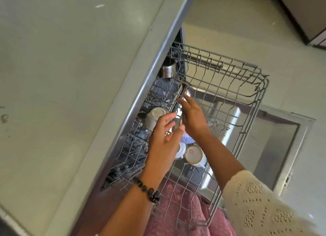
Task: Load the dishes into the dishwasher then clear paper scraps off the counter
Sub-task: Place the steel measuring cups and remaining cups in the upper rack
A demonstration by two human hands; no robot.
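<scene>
A pale counter [61, 76] fills the left half of the view, smooth and matte, with a few dark smudges near its left edge and one white paper scrap [100, 6] lying near the top. Its metal-trimmed edge runs diagonally from top centre to bottom left. To the right is a pale floor [247, 24].

From under the counter a grey wire rack [229, 87] is pulled out, its long axis pointing away from the counter toward the lower right. Below it lies the open dishwasher door [282, 138], shiny steel; much of it is seen only through the wires. The rack's inner end is hidden under the counter edge.

Both hands reach into the rack. The left hand [163, 140] has its fingers spread and relaxed, holding nothing that can be seen; a dark bead bracelet [150, 191] circles the wrist. The right hand [191, 115], in a cream knitted sleeve [261, 205], has straight fingers pointing up toward the rack's tines; whether they touch a wire is hard to tell.

Dishes sit upside down in the rack: a white cup [155, 117] just left of the left fingers, another cup [195, 155] with a tan-ringed base below the hands, and a blue-patterned bowl [187, 138] mostly hidden by the wrists. A steel tumbler [167, 69] sits near the rack's inner corner, partly cut off by the counter edge.

Pink patterned cloth [176, 209] shows at the bottom, behind the wires.
</scene>
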